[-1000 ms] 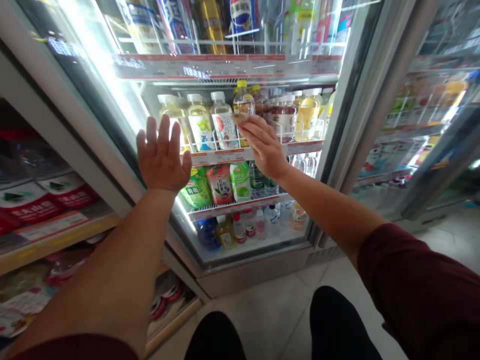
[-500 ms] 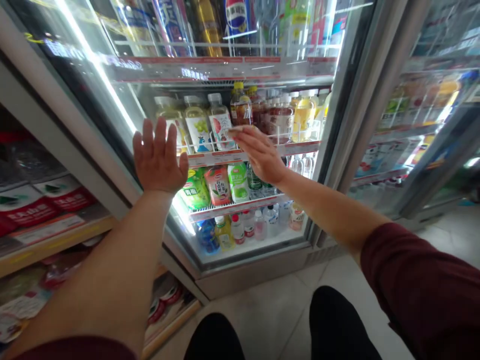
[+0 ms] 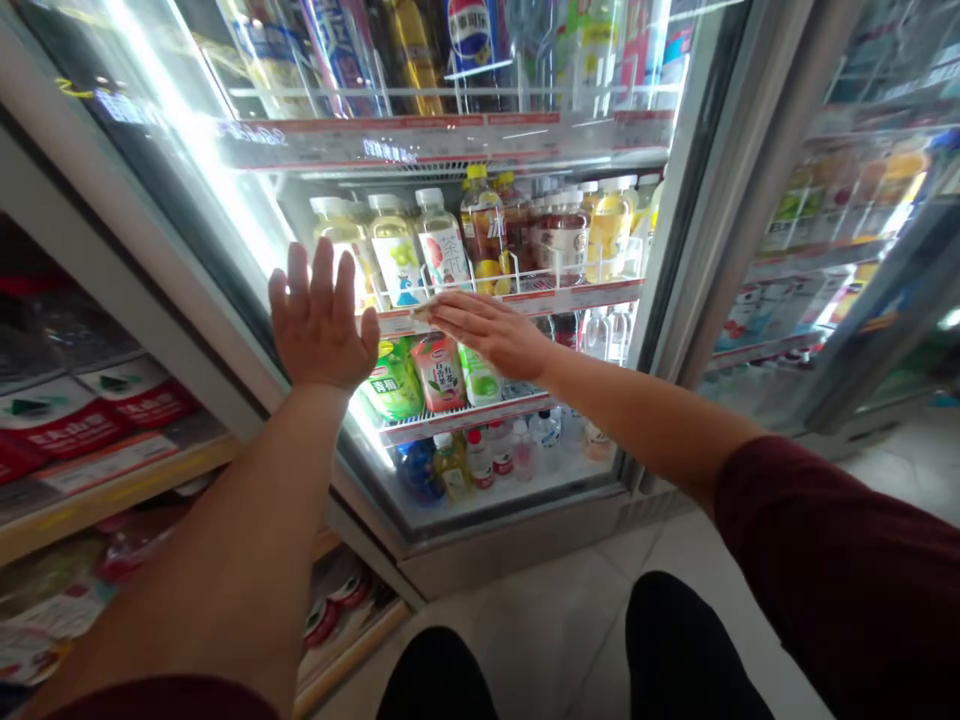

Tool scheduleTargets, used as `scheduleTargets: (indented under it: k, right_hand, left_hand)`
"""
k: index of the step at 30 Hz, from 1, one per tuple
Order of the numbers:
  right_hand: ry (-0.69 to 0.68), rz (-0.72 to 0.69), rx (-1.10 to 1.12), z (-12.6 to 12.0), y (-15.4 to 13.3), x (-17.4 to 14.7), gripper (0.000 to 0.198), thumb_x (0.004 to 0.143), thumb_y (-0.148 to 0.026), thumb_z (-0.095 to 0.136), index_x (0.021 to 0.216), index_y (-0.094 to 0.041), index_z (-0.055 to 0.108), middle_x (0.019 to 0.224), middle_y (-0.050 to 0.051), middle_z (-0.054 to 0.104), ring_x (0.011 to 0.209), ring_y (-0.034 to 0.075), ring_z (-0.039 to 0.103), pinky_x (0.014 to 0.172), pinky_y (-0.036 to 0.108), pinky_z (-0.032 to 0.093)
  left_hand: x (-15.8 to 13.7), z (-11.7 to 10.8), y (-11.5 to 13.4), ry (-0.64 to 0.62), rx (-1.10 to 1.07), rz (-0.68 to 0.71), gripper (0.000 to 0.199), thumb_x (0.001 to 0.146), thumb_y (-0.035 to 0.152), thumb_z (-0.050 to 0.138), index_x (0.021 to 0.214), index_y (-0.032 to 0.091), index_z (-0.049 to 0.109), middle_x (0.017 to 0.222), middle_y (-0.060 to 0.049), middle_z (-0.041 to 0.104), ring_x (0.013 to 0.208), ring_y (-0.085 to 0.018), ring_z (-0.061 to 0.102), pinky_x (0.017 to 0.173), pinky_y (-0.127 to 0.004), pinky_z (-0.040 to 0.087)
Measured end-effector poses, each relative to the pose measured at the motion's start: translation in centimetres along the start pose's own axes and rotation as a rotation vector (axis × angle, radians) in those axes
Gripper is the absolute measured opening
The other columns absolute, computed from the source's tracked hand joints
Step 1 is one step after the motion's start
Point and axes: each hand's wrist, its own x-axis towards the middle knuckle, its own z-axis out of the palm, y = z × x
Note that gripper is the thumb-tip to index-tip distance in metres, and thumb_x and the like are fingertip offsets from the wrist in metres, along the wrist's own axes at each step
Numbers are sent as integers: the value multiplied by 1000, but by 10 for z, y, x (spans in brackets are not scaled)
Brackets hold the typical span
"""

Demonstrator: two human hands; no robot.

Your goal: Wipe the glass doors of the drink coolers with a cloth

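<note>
The glass door of a lit drinks fridge is in front of me. My left hand lies flat against its left part, fingers spread, holding nothing. My right hand is stretched flat over the middle of the glass, fingers together. A thin pale cloth-like piece sticks out past its fingertips; the rest is hidden under the hand. Behind the glass, between my hands, stand white-labelled drink bottles. Below them are a green pouch and a red pouch.
To the left, a wooden-edged shelf holds red and white packs. Another fridge door is on the right. Small bottles stand on the fridge's bottom level. Tiled floor shows between my knees.
My right hand has slid left and down across the glass, with the pale piece under its fingertips. My left hand has stayed in about the same place.
</note>
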Motion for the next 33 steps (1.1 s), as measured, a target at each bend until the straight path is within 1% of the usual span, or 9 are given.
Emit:
scheduleTargets:
  k: [6,9,12,17,19,23,25,30,33]
  right_hand:
    - [181,224,-29,10,-5,13,66,110,-11,30,173,-29,30,174,2,46,170,20,23,143,52,16]
    - [-10,139,-44,28,-30,8,67,109,-10,35,173,-28,29,175,1,45,169,16,24,144,45,16]
    - [-180,17,-61,30,-41,5,68,107,-9,42,171,-28,34,174,-2,46,167,13,29,143,37,18]
    - [108,224,-104,14,-23,11,68,108,-7,31,172,-28,33,173,0,47,169,18,27,144,48,17]
    - [91,213,-97,13,-23,8,66,109,-9,30,171,-30,34,172,0,49,168,17,30,143,47,20]
    - [-139,28,-53,8,-28,-5,66,109,-10,37,169,-37,36,168,-6,54,164,12,38,141,40,30]
    - [-92,60,-49,0,-19,-10,68,109,-10,38,170,-39,34,168,-6,54,164,15,39,142,43,29]
    - [204,280,-81,-13,8,-30,68,109,-13,33,173,-38,30,167,-3,55,166,23,35,142,53,26]
    - [89,163,-66,-13,6,-53,61,111,-15,34,168,-35,42,163,-1,60,162,21,43,140,49,33]
  left_hand:
    - [0,0,0,-13,-24,-3,76,108,47,44,176,29,16,182,-8,18,171,-32,3,137,-68,5]
    - [1,0,1,-20,-40,-14,74,109,49,42,176,28,18,182,-8,18,171,-32,2,137,-67,3]
    - [0,1,0,-27,-40,-14,74,110,49,40,176,30,15,182,-6,16,171,-30,0,138,-65,1]
    - [1,-1,2,-40,-61,-41,73,109,52,41,175,30,20,182,-4,18,171,-30,2,138,-66,0]
    - [3,-4,6,-52,-85,-80,74,108,58,39,174,27,27,181,-6,21,171,-32,4,138,-67,1]
    - [7,-10,15,-77,-136,-177,81,103,68,38,170,21,37,179,-10,26,170,-32,5,139,-64,-2]
    - [7,-10,15,-83,-129,-168,81,104,66,38,171,22,35,180,-9,25,170,-30,2,139,-63,-3]
    - [3,-5,7,-74,-94,-98,75,107,55,41,174,25,26,181,-7,20,171,-31,1,139,-64,-3]
    - [2,-4,5,-63,-61,-91,74,107,52,42,174,25,26,181,-7,21,171,-31,3,139,-63,0]
